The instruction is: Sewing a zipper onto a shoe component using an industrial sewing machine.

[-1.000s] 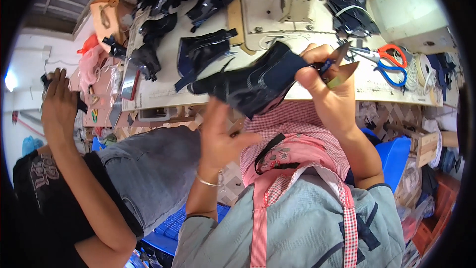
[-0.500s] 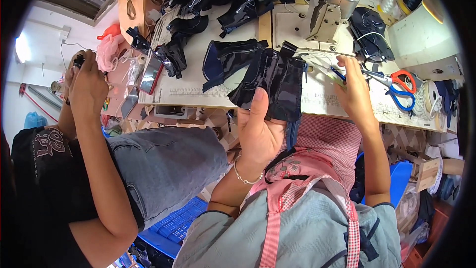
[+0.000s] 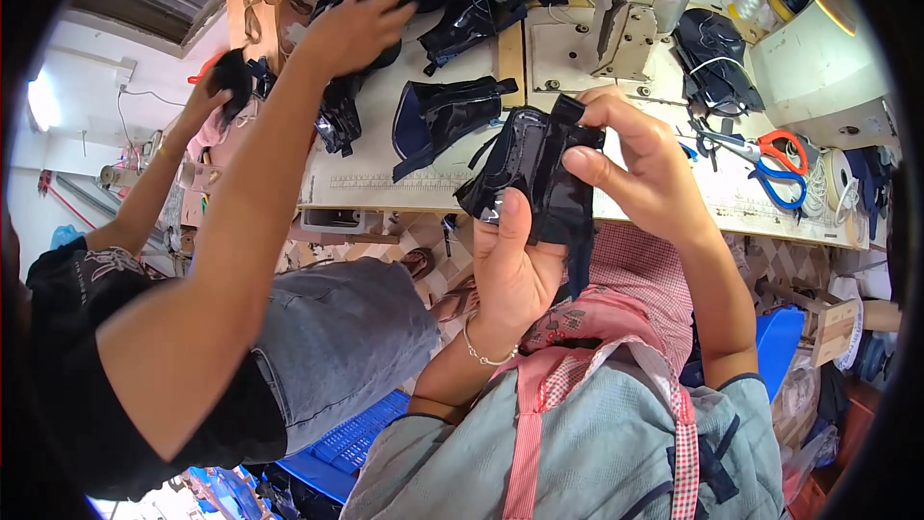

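Observation:
A glossy black boot upper [image 3: 525, 159] is raised in front of the table edge, with a stitched panel and a dangling dark strip. My left hand [image 3: 515, 265] grips it from below, thumb across its front. My right hand [image 3: 640, 169] pinches the black tab at its top right corner between thumb and fingers. Just beyond lies another black boot upper [image 3: 448, 120] with a dark blue lining, flat on the white table [image 3: 371, 178]. Scissors [image 3: 756, 149] with orange and blue handles rest to the right of my right hand.
A sewing machine [image 3: 640, 14] stands behind my hands. Glossy black uppers [image 3: 472, 29] are heaped at the back left, where a co-worker's hand [image 3: 356, 34] reaches. Thread cones [image 3: 794, 0], a tied black bundle [image 3: 717, 63] and a white cord spool [image 3: 837, 178] stand at the right.
My right hand has moved left from the tabletop and taken hold of the upper's tab. The co-worker's one hand has swung right over the heap; their other holds a dark piece.

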Demonstrator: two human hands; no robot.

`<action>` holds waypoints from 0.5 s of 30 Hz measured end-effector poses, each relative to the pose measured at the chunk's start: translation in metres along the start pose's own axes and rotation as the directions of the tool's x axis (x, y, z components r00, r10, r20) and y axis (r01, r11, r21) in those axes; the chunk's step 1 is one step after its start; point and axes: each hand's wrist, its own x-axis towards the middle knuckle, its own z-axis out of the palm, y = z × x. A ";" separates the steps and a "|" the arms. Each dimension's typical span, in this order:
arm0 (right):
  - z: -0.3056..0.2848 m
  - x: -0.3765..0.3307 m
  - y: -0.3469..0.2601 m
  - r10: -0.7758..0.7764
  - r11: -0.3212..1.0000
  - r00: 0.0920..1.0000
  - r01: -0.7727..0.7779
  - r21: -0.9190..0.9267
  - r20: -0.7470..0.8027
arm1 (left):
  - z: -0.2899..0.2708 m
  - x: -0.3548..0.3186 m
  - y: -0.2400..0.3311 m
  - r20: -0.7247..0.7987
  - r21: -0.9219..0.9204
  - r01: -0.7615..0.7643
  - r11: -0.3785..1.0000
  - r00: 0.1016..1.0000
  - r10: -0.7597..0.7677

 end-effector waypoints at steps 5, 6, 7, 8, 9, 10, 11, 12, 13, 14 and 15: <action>-0.002 0.004 0.007 0.164 0.908 0.974 -0.212 0.360 0.159 | -0.001 -0.011 0.014 -0.016 0.038 0.022 0.999 1.000 -0.022; -0.005 0.005 0.010 0.197 0.876 0.961 -0.261 0.406 0.193 | -0.013 -0.017 0.017 0.054 0.094 0.118 0.989 0.991 -0.123; -0.007 0.006 0.012 0.227 0.839 0.947 -0.309 0.448 0.229 | -0.020 -0.021 0.023 0.118 0.156 0.206 0.966 0.967 -0.226; -0.005 0.008 0.015 0.244 0.799 0.933 -0.349 0.490 0.266 | -0.022 -0.024 0.041 0.158 0.399 0.274 0.875 0.920 -0.360; -0.008 0.008 0.017 0.247 0.802 0.933 -0.349 0.485 0.263 | -0.017 -0.026 0.057 0.172 0.613 0.308 0.728 0.847 -0.503; -0.014 0.010 0.019 0.230 0.793 0.925 -0.358 0.493 0.302 | -0.013 -0.024 0.068 0.207 0.659 0.250 0.709 0.846 -0.491; -0.014 0.011 0.021 0.207 0.776 0.914 -0.371 0.510 0.350 | -0.009 -0.027 0.079 0.229 0.706 0.191 0.683 0.850 -0.474; -0.014 0.013 0.024 0.210 0.799 0.907 -0.374 0.471 0.365 | -0.006 -0.026 0.086 0.242 0.653 0.108 0.750 0.908 -0.341; -0.012 0.015 0.023 0.201 0.798 0.906 -0.372 0.474 0.373 | -0.006 -0.018 0.086 0.245 0.536 0.015 0.844 0.954 -0.173; -0.006 0.019 0.018 0.159 0.814 0.906 -0.344 0.468 0.391 | -0.011 -0.011 0.097 0.298 0.733 -0.176 0.657 0.951 -0.078; -0.001 0.023 0.012 0.111 0.830 0.904 -0.313 0.462 0.413 | -0.005 0.004 0.100 0.312 0.809 -0.247 0.534 0.950 -0.033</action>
